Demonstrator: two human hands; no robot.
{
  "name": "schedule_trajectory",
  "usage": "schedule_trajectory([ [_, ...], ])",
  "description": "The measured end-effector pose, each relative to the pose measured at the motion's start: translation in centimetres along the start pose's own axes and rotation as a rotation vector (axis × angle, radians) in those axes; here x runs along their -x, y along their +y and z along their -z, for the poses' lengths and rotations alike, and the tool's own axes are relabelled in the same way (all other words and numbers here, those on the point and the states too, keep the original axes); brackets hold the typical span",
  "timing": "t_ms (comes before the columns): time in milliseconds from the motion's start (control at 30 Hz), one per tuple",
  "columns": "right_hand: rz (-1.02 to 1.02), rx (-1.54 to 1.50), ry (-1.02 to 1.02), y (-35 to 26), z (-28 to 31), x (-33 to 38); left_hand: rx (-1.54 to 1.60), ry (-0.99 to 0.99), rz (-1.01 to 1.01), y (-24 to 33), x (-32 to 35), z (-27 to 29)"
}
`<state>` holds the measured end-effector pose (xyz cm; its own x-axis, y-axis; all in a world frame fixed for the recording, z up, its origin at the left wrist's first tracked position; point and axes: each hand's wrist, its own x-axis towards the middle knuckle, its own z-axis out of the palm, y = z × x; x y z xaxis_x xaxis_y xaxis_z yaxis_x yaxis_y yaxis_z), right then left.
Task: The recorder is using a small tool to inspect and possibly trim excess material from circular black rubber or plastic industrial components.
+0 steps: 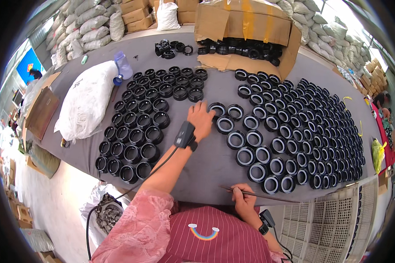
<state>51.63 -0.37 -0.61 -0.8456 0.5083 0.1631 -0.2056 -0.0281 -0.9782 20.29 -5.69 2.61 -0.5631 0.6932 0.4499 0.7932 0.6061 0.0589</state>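
My left hand [200, 120] reaches over the middle of the table, its thumb and fingers closed at the left rim of a black ring [216, 109] with a pale inner band. Just beyond the fingertips stands a plain black ring [195, 94], the nearest of the left group. Close to the table's front edge, my right hand [243, 198] is closed around a thin dark rod [267, 195], which points left and lies roughly level. Rings with pale inner bands [257, 172] fill the right side; the left-side rings [136, 136] show dark insides.
A cardboard box [250, 24] of loose black rings stands at the far edge. On the left are a white sack [87, 98] and a clear bottle [123, 65]. Below the table's front edge sit a bag of metallic pieces [109, 218] and plastic crates [324, 219]. Cables trail from both wrists.
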Motion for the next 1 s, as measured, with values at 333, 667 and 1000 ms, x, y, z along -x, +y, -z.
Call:
schedule_trajectory([
  [333,-0.073,0.009,0.080,-1.4,1.0,0.6,0.010,-0.100,0.002,-0.9,-0.5,2.0],
  [667,-0.032,0.096,0.145,-3.0,1.7,1.0,0.335,-0.262,-0.502,5.6,14.8,9.4],
  [1000,0.310,0.397,-0.094,-1.4,0.3,-1.7,0.761,-0.188,-0.149,5.6,19.5,7.5],
])
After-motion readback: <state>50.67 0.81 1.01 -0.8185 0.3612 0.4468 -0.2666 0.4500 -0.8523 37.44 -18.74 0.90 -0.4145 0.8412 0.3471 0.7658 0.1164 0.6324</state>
